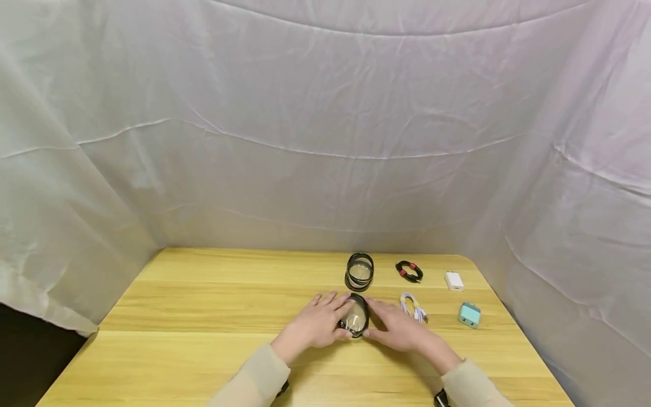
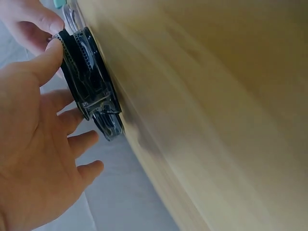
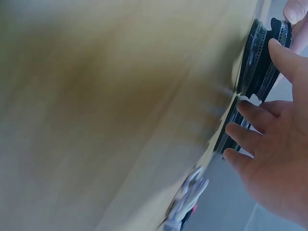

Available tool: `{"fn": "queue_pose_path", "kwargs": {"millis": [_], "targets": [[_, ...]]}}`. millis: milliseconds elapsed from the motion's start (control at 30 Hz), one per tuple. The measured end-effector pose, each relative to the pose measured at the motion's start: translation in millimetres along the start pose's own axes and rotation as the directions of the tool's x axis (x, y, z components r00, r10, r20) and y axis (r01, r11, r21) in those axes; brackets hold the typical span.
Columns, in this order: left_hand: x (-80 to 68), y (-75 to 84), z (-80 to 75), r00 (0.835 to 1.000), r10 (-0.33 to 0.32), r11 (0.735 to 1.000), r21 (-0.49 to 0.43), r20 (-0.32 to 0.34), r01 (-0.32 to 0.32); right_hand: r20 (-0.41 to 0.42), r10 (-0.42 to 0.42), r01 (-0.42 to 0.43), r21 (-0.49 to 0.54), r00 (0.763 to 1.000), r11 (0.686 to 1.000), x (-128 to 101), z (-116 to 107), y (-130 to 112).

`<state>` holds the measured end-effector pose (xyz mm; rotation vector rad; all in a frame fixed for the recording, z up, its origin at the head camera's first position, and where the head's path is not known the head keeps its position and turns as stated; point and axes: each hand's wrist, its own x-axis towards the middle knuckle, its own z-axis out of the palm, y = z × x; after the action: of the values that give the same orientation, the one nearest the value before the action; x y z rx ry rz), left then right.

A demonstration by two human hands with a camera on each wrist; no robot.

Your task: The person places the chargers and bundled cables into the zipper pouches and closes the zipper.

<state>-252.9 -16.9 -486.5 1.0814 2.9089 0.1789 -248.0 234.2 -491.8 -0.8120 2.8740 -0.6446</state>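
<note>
Head view: at one edge, left hand [image 1: 319, 323]; at the other, right hand [image 1: 399, 328]; squarely between them, a black-rimmed disc [image 1: 357, 317] with a clear middle. Neither hand clenched: fingers extended and loosely spread, touching the rim from both sides, thumbs toward the near end, forefingers toward the far end. How firmly pressed, cannot tell. Equally close to both hands, so no nearer arm to name; straight ahead of the body, by the look of it the relation that counts most. Edge-on in both wrist views, lying flat on the table [image 1: 203, 339]; round, hence without any clear long axis. Just beyond, almost in line and near the fingertips, a second black-rimmed piece [image 1: 359, 272]. Past the right hand, close to the knuckles, a pale cable bundle [image 1: 416, 312]; behind that, a black cable coil [image 1: 404, 274] with red ties. Outermost, a teal adapter [image 1: 469, 315] and, farther back, a white adapter [image 1: 454, 281]. Behind everything, grey cloth [image 1: 325, 141].
</note>
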Motion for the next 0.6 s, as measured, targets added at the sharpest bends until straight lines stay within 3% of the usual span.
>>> {"fn": "queue_pose_path", "kwargs": {"millis": [333,600], "targets": [[-37.3,-23.6,-2.8,0.998,0.057,0.998,-0.02,0.0,-0.057,0.071,-0.009,0.007,0.022,0.997,1.0,8.6,11.0,-29.4],[-68.6,-40.0,-6.1,0.998,0.064,0.997,-0.039,0.004,-0.064,0.13,-0.02,0.017,0.026,0.991,1.0,12.2,18.6,-59.5]]}}
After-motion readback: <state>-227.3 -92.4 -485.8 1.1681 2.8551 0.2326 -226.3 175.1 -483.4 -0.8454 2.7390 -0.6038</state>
